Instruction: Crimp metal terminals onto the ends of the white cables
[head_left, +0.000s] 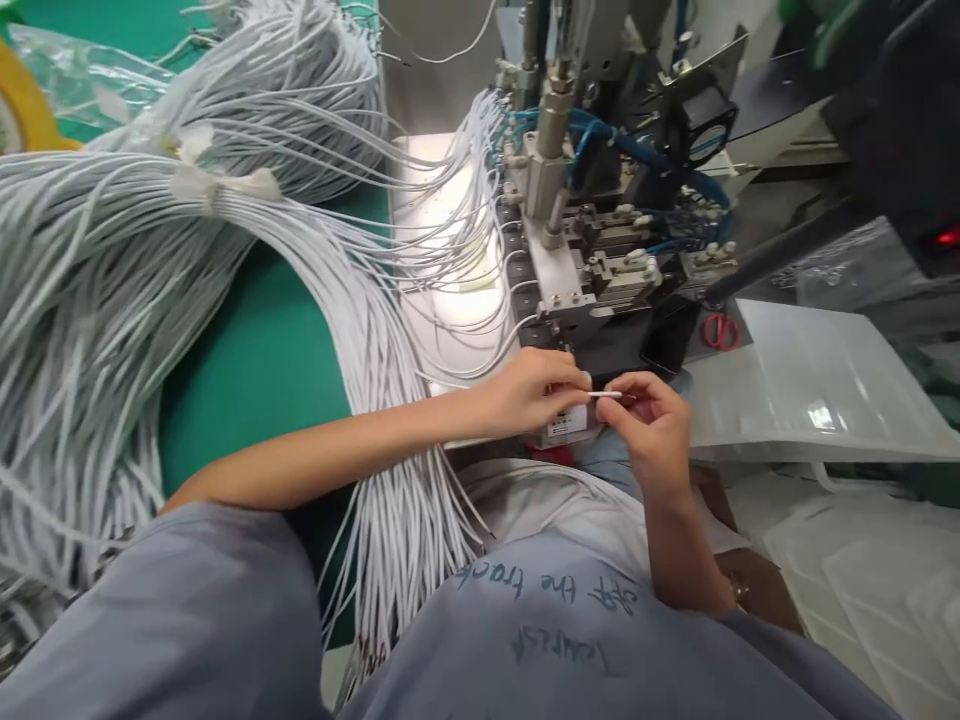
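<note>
My left hand (536, 392) pinches a thin white cable (604, 394) near the front edge of the machine. Close by on the right, my right hand (649, 420) has its thumb and fingers closed on the same cable's other end, where a bit of reddish wire shows. A short stretch of white cable is visible between the two hands. Just above them stands the metal machine (555, 270), with several white cables leading into its left side. A large tied bundle of white cables (315, 235) runs beneath my left forearm.
A second cable bundle (300, 90) lies on the green table (255, 350). Red-handled scissors (720, 331) are right of the machine, beside a pale curved sheet (825, 380). A yellow round object (30, 95) sits at the upper left. Blue air tubes loop over the machine.
</note>
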